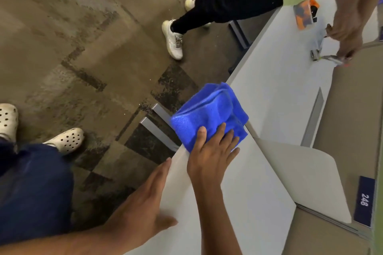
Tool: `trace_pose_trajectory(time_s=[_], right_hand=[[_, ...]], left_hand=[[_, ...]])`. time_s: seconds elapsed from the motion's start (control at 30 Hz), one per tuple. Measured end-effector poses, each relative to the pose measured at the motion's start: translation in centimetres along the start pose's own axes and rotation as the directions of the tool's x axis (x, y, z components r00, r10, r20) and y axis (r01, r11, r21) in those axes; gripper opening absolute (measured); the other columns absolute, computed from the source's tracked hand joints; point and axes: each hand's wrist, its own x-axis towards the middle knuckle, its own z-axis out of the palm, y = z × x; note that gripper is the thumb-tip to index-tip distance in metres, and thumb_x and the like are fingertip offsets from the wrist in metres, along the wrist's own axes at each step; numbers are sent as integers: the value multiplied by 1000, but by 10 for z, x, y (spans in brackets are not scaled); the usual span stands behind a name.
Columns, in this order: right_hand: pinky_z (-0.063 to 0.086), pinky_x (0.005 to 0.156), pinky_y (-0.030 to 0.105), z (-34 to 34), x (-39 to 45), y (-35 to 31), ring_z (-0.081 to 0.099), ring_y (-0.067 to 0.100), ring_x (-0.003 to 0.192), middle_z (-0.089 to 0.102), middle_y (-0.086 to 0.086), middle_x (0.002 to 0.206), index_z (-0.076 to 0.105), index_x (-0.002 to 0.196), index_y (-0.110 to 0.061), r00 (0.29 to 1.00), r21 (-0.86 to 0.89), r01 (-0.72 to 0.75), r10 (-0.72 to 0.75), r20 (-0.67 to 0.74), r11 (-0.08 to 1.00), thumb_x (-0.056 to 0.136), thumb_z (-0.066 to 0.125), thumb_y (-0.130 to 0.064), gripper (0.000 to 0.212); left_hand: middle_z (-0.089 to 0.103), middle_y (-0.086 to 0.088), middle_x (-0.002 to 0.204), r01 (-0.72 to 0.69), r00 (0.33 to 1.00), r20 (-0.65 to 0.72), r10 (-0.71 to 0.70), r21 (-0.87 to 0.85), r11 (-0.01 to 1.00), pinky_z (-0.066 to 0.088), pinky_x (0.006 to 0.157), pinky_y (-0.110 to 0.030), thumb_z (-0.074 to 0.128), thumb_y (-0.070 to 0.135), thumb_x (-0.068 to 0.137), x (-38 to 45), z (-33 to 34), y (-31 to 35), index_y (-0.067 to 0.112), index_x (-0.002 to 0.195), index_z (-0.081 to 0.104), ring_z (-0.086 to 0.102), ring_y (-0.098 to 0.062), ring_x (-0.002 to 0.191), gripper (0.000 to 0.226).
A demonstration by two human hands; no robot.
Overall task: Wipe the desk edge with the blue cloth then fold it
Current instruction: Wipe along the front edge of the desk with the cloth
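Right hand (209, 155) presses the blue cloth (209, 114) flat-palmed at frame centre. Left hand (145, 203) rests open on the desk edge (176, 163) — empty. Keep pressure even — cloth wrapped over the lip.

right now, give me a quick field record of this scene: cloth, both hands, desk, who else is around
cloth: blue cloth, bunched, draped over the desk edge
right hand: right hand pressing flat on the cloth
left hand: left hand open, resting against the desk edge
desk: white desk
other: second person standing at the far desk
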Motion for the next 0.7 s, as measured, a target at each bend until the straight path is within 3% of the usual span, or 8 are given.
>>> trace_pose_trajectory(time_s=[0.1, 0.17, 0.23, 0.3, 0.4, 0.47, 0.6, 0.7], right_hand=[[5, 131, 47, -4, 23, -1, -1, 30, 162, 7, 16, 173, 18, 163, -6, 974, 81, 223, -218, -62, 971, 109, 34, -29, 61], [7, 132, 45, -10, 52, -3, 7, 29, 161, 15, 12, 173, 26, 162, -8, 882, 78, 471, -468, -53, 879, 103, 41, -17, 62], [14, 130, 47, -15, 80, -4, 25, 29, 156, 39, 7, 163, 47, 153, -16, 761, 0, 648, -648, 9, 761, 95, 42, -22, 59], [29, 121, 46, -19, 106, -1, 48, 29, 136, 63, 4, 135, 67, 128, -17, 655, -69, 754, -756, 0, 653, 89, 46, -28, 46], [43, 106, 44, -19, 133, 11, 59, 28, 106, 67, 7, 108, 67, 107, -7, 544, -60, 830, -829, -133, 555, 94, 51, -28, 29], [43, 107, 45, -15, 131, 14, 61, 30, 109, 68, 9, 113, 65, 112, -5, 592, -56, 793, -789, -166, 607, 97, 51, -28, 31], [27, 127, 44, -1, 84, 9, 38, 29, 151, 45, 10, 160, 48, 150, -9, 860, 73, 496, -478, -178, 865, 103, 43, -36, 55], [29, 125, 45, -4, 72, 4, 36, 28, 150, 41, 9, 162, 38, 155, -13, 955, 158, 284, -264, -136, 946, 101, 44, -49, 65]], left_hand=[[-47, 49, 134, 37, 999, 24, -37, -20, 999, -9, 110, -5, 74, 68, 77, 2, 1, 1, 61, 124, -51, -33, 30, 123, 133], [-45, 50, 135, 48, 998, 28, -48, -17, 999, -12, 103, 1, 74, 68, 75, 2, 3, -2, 62, 126, -49, -34, 34, 119, 134], [-43, 49, 140, 38, 999, 26, -38, -11, 999, -13, 101, 3, 74, 68, 74, 2, 5, -4, 62, 129, -48, -32, 34, 123, 134], [-45, 49, 139, 28, 999, 24, -28, 4, 1000, -15, 100, 4, 74, 68, 74, 2, 5, -6, 61, 129, -49, -32, 32, 126, 135], [-47, 49, 137, 14, 999, 29, -15, 10, 1000, -18, 97, 7, 74, 65, 78, 1, 4, -7, 56, 133, -48, -35, 32, 124, 134], [-43, 46, 141, 14, 999, 33, -13, -14, 1000, -17, 97, 8, 74, 63, 79, 1, 4, -7, 52, 138, -43, -34, 33, 124, 132], [-39, 47, 140, 25, 999, 32, -24, -41, 999, -15, 95, 8, 75, 63, 78, 2, 5, -5, 48, 148, -36, -31, 35, 121, 132], [-40, 47, 140, 4, 1000, 25, -3, -60, 998, -13, 99, 6, 74, 65, 79, 0, 2, -6, 52, 142, -40, -20, 24, 136, 130]])
